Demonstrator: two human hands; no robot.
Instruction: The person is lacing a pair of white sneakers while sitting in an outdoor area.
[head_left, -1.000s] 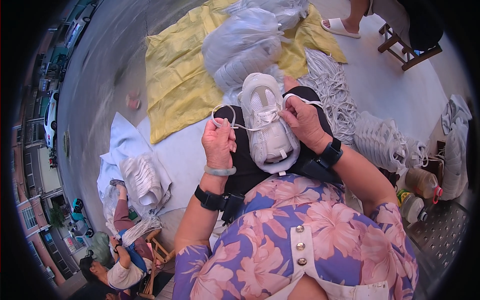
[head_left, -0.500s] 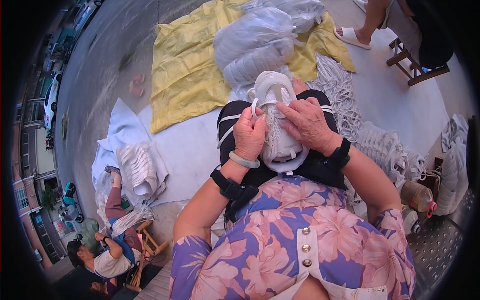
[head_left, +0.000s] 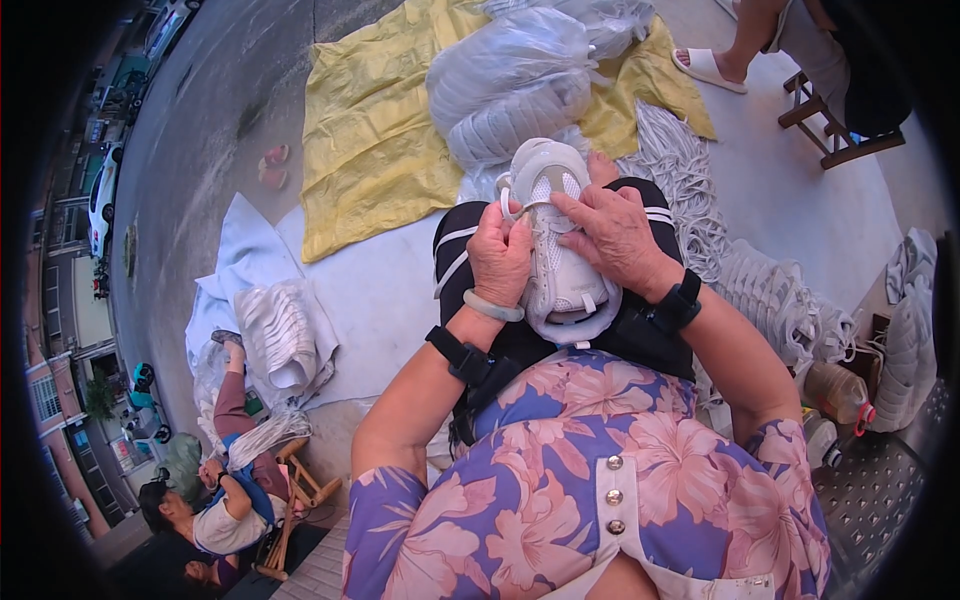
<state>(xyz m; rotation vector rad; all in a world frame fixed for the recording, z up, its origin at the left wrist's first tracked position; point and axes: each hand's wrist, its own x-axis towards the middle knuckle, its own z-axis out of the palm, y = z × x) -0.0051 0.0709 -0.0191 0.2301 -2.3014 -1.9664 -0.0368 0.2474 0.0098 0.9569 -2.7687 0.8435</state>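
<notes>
A white sneaker [head_left: 562, 285] lies across my lap between my knees, its toe pointing away from me. Closed at its left edge, my left hand [head_left: 497, 258] pinches a white shoelace [head_left: 507, 203], which forms a small loop above the fingers. My right hand [head_left: 622, 240] is bent over the right side of the lacing area, with thumb and forefinger closing on the lace near the mesh tongue. The exact grip of the right fingertips is partly hidden.
Beyond my knees lie plastic-wrapped white shoe parts [head_left: 520, 110] on a yellow sheet [head_left: 375, 130]. Loose white laces [head_left: 685, 180] and stacked shoe uppers [head_left: 765, 290] sit to the right, near a plastic bottle [head_left: 838, 390]. Another person [head_left: 235, 515] sits at lower left; a wooden stool [head_left: 835, 130] stands far right.
The lace loop at my left hand has drawn in slightly toward the shoe. My right fingers have shifted a little to the left; both hands stay at the lacing.
</notes>
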